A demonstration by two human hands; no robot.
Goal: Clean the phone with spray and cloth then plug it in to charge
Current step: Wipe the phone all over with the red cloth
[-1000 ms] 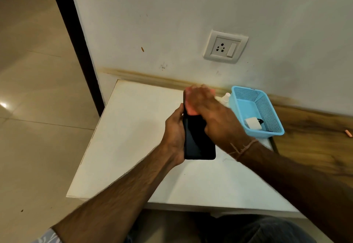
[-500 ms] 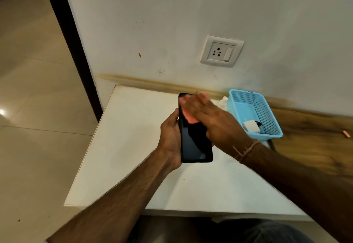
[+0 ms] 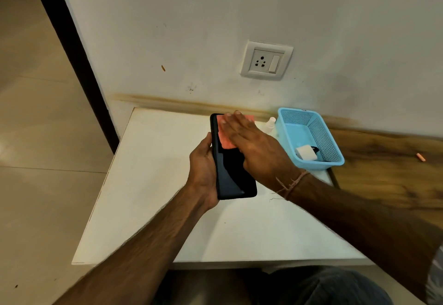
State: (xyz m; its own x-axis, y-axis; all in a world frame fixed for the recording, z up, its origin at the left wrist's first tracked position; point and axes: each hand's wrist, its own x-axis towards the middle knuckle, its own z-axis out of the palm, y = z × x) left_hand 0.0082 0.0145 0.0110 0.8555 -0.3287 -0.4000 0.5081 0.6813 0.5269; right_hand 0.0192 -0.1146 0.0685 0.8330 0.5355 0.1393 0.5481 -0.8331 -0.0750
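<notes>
Here, in the head view, much of the pink cloth (image 3: 225, 134) lies hidden under the right hand (image 3: 254, 146), and only its left part and far corner show. The same hand covers the right half of the phone's (image 3: 233, 180) screen. The left hand's (image 3: 202, 172) fingers wrap behind the phone and cannot be seen; its thumb lies along the left edge, gripping. The spray bottle (image 3: 271, 123) shows only its white top, the rest cut off by the right hand. In the blue basket (image 3: 333, 146) the white charger (image 3: 305, 152) is clear, but the dark piece beside it is hard to make out.

The phone is held above the white table (image 3: 155, 184), toward the far edge, screen up, its long axis running from the near edge to the wall, the top end farthest. The right hand's fingers are straight and flat, pressing the cloth on the upper screen.

One phone, one cloth, one bottle, one basket at the far right corner, one wall socket (image 3: 266, 61) above.
</notes>
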